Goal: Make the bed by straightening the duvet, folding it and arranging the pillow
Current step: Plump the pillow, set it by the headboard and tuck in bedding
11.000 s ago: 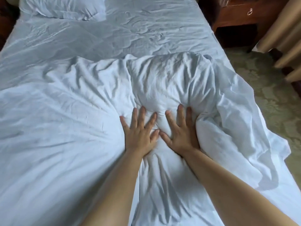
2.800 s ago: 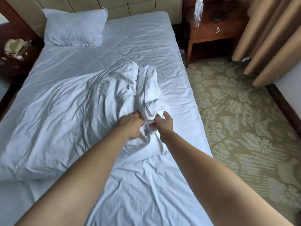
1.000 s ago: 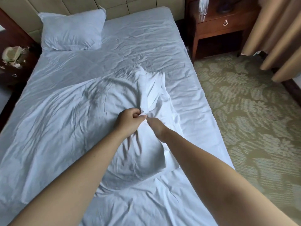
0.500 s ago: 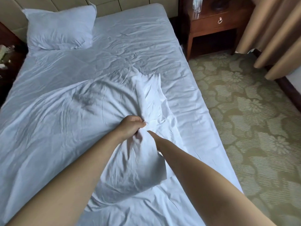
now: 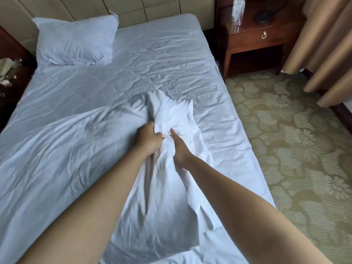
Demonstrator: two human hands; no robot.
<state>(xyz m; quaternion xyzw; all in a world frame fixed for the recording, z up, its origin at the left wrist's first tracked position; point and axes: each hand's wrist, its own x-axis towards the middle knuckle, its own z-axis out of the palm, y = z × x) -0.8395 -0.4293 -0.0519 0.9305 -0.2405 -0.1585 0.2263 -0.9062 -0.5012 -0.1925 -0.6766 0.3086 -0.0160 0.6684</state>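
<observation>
A crumpled white duvet (image 5: 57, 159) lies across the left and middle of the bed (image 5: 152, 54), its right end bunched into a ridge. My left hand (image 5: 147, 140) grips that bunched cloth from the left, fingers curled into it. My right hand (image 5: 178, 147) holds the same bunch from the right, its fingers partly buried in the folds. A white pillow (image 5: 74, 40) lies at the head of the bed on the left, against the padded headboard (image 5: 133, 6).
A wooden nightstand (image 5: 255, 40) with a clear bottle (image 5: 237, 11) stands right of the bed head. Beige curtains (image 5: 327, 44) hang at the far right over patterned carpet (image 5: 295, 149). A dark side table (image 5: 11, 77) with clutter is at the left.
Over the last second both hands kept hold of the bunched duvet end and shifted slightly; the right hand has come up beside the left. The view tilted up a little toward the headboard.
</observation>
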